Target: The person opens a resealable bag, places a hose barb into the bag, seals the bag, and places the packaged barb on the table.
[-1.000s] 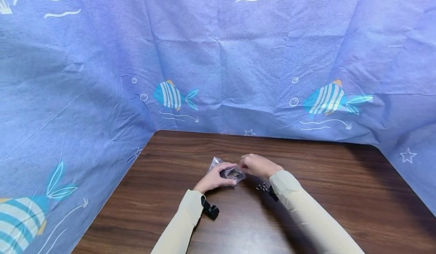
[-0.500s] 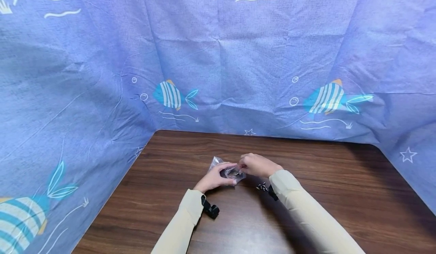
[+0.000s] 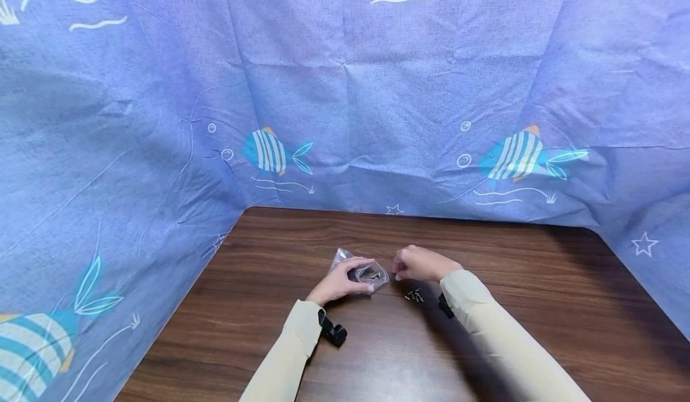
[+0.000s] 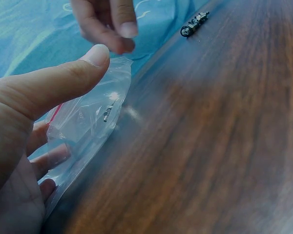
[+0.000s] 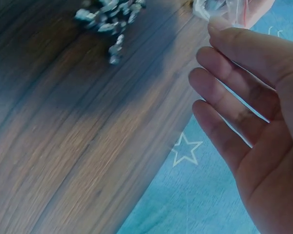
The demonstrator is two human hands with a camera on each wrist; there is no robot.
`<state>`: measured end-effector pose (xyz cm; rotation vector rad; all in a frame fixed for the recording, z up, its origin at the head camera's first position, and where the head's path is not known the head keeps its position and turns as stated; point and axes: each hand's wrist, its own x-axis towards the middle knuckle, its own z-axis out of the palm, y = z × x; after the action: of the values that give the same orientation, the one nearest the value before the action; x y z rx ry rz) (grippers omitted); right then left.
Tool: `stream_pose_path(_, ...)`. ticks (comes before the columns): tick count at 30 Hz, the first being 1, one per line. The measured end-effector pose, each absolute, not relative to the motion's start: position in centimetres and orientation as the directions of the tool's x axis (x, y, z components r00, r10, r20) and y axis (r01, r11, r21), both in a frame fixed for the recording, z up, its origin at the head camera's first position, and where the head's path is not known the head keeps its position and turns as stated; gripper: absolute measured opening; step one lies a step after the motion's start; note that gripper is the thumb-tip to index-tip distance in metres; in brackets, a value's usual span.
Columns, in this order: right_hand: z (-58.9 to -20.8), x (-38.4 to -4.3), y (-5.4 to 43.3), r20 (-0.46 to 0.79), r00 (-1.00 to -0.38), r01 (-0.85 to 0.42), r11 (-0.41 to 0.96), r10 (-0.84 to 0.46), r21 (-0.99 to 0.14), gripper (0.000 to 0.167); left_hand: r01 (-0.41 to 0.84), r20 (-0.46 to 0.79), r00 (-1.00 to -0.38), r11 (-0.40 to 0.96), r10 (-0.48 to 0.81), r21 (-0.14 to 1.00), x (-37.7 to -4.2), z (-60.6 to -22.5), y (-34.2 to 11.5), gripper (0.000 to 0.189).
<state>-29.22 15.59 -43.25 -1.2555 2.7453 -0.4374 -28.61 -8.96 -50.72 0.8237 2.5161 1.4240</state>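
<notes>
My left hand (image 3: 341, 279) holds a clear plastic zip bag (image 4: 83, 124) by its mouth, thumb on one side and fingers on the other. The bag's mouth stands spread, and a red zip line shows in the left wrist view. A few small metal screws (image 4: 108, 111) lie inside the bag. To the right of the bag is my right hand (image 3: 423, 264), its fingers loosely bent and nothing seen between them in the right wrist view. Below that hand, a small pile of screws (image 3: 414, 295) lies on the table, blurred in the right wrist view.
The brown wood-grain table (image 3: 259, 330) carries the bag and the screw pile. Blue cloth with fish prints (image 3: 345, 120) hangs behind the table and along its sides. A black wrist strap (image 3: 333, 330) sits at my left cuff.
My right hand has drawn back from the bag's mouth to the right, nearer the screw pile. My left hand and the bag have stayed in place.
</notes>
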Motion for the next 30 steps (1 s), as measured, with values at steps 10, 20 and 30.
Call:
stream_pose_path(10,-43.4,-28.5,17.7,-0.026,-0.688,-0.681,0.656,-0.726,-0.326,0.005,0.393,0.147,-0.839,0.396,0.523,0.830,-28.5,-50.7,-9.0,0.062)
stream_pose_path(20,-44.0,-28.1,19.1,-0.052,-0.699,-0.645,0.660,-0.713,-0.385,0.009,0.397,0.149,-0.837,0.397,0.526,0.828,-28.5,-50.6,-9.0,0.062)
stream_pose_path(30,-44.3,-27.8,19.3,-0.054,-0.682,-0.658,0.644,-0.730,-0.391,0.010,0.386,0.136,-0.838,0.399,0.528,0.832,-28.5,-50.7,-9.0,0.062)
